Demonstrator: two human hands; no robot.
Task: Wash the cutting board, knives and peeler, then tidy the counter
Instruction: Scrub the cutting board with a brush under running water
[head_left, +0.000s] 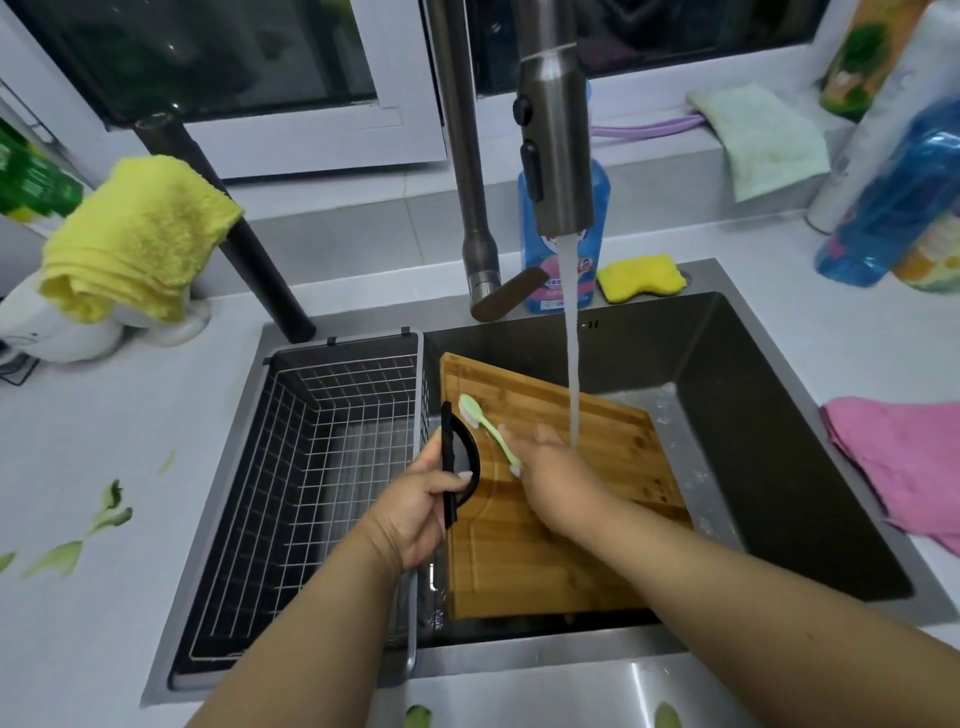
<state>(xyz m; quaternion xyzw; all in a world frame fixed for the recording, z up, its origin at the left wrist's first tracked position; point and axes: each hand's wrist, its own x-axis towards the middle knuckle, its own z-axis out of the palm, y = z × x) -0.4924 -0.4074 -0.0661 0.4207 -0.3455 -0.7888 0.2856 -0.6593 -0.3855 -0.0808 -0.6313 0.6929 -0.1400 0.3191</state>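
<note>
Bamboo cutting board (545, 499) lies in the sink (779, 415) under running water; our left hand (421, 509) grips its black handle (460, 462), our right hand (550, 478) holds a green brush (488, 428). Knives, peeler, counter scraps (57, 556) remain.

Yellow towel (137, 236), pink cloth (904, 462), yellow sponge (641, 277), possibly detergent bottle (563, 244)
</note>
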